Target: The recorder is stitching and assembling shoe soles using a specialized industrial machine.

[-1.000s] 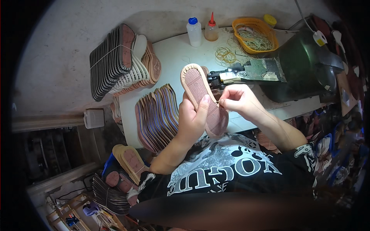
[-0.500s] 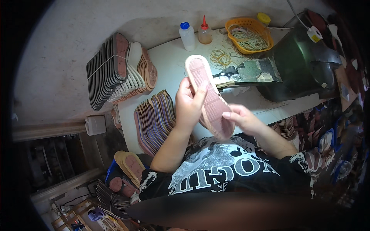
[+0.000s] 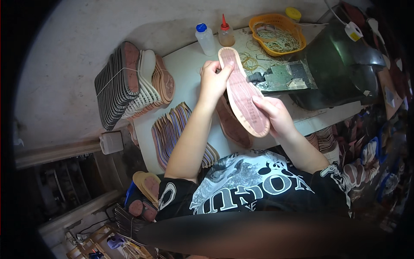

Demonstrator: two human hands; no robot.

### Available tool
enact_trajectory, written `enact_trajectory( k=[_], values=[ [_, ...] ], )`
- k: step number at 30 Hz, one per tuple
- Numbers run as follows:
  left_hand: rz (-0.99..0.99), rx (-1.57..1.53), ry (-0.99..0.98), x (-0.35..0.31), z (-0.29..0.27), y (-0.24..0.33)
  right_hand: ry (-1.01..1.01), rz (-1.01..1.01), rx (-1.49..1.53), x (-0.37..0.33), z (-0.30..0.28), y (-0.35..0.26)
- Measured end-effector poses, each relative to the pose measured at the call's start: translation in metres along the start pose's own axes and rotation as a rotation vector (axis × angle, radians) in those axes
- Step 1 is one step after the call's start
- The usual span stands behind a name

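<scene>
A long pink insole (image 3: 246,101) with a cream border is held up in front of me, slanting from upper left to lower right. My left hand (image 3: 214,78) is closed on its far end, thumb on the pink face. My right hand (image 3: 276,113) grips the right edge nearer me, thumb on top and fingers hidden beneath. Under it, a second reddish insole (image 3: 235,128) lies on the white table (image 3: 185,62), partly covered. The green metal arm of a machine (image 3: 282,77) sits just right of the held insole.
Striped insoles (image 3: 174,138) are lined up at left, behind my forearm. Tied stacks of insoles (image 3: 116,86) lean by the wall. Two squeeze bottles (image 3: 206,41), an orange basket (image 3: 269,47) of pale bands and loose rubber bands (image 3: 249,62) sit at the back. A dark machine housing (image 3: 334,71) fills the right.
Both hands have carried the insole slightly away from me and to the right, and its face shows flatter. The second insole on the table has come into fuller view.
</scene>
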State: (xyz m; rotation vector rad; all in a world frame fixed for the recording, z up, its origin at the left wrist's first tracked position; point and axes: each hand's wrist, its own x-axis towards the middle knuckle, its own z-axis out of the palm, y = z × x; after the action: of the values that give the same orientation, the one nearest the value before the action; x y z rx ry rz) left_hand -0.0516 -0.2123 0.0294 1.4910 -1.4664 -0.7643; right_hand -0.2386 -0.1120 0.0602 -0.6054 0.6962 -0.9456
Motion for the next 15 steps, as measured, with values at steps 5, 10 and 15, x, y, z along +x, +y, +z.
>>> enact_trajectory(
  k=[5,10,15],
  values=[
    [-0.328,-1.133,-0.101,-0.055,-0.039,0.077,-0.368,0.276,-0.281,-0.014,0.003,0.002],
    [-0.037,-0.885,-0.264,-0.107,-0.072,0.088,-0.241,-0.086,-0.630,-0.019,0.023,0.000],
    [0.312,-0.143,-0.098,-0.112,-0.061,0.084,-0.219,-0.277,-0.259,-0.033,0.060,-0.034]
  ],
)
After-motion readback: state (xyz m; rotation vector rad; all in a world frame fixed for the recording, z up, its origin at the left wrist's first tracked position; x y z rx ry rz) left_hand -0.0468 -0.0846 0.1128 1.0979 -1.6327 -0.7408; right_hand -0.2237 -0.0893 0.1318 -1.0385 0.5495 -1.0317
